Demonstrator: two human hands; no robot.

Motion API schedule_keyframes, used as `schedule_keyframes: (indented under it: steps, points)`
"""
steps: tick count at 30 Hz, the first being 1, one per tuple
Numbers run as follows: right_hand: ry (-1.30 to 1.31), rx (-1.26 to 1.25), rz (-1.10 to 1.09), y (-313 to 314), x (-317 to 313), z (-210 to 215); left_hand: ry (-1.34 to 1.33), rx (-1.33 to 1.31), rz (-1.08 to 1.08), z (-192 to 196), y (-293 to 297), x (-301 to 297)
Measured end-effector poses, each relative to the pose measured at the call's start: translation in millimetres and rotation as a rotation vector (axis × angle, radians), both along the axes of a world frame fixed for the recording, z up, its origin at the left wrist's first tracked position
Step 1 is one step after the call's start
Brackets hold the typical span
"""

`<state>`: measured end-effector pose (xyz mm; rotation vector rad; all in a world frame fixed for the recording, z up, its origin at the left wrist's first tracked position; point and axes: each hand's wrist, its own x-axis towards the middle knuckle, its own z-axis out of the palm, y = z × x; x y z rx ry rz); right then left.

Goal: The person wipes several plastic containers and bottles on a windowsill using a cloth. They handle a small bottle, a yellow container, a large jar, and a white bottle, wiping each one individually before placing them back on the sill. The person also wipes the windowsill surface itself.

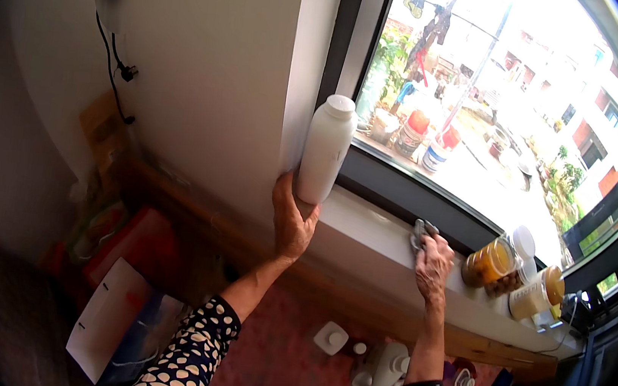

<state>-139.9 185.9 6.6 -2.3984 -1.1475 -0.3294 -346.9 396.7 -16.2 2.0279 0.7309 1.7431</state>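
At the left end of the white window sill (366, 226), my left hand (293, 223) is closed around the lower part of a tall white bottle (326, 145) with a white cap. The bottle stands nearly upright beside the wall corner. Farther right, my right hand (434, 264) is closed on a crumpled grey cloth (421, 235), pressed to the sill by the dark window frame. To the right of that hand are a jar with a yellow-orange lid (490, 261), a clear jar with a white lid (524, 242) and a pale jar with an orange-brown lid (536, 294).
Below the sill runs a wooden ledge (358, 294). On the reddish floor stand a white container (330, 338) and a large whitish jug (382, 367). An open white-and-blue box (114, 316) sits at lower left by red bags. A black cable with a plug (127, 73) hangs on the wall.
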Motion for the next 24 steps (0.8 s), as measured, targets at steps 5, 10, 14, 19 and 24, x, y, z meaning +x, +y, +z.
schedule_keyframes:
  steps: [5,10,14,19,24]
  points:
    - [0.036,0.068,0.196,16.2,-32.8,6.4,0.009,0.078,0.131,40.3,-2.5,9.7]
    - [0.062,0.087,0.188,21.3,-38.1,6.4,0.015,-0.083,0.044,55.5,8.4,16.9]
    - [0.063,0.091,0.161,20.0,-37.0,1.1,-0.040,-0.088,-0.129,45.3,22.7,5.2]
    - [0.129,0.056,0.124,23.9,-39.3,3.6,-0.018,-0.096,-0.219,45.1,25.2,-0.8]
    - [0.077,0.005,0.012,32.0,-48.4,8.9,-0.007,0.115,-0.005,35.6,-11.0,-3.1]
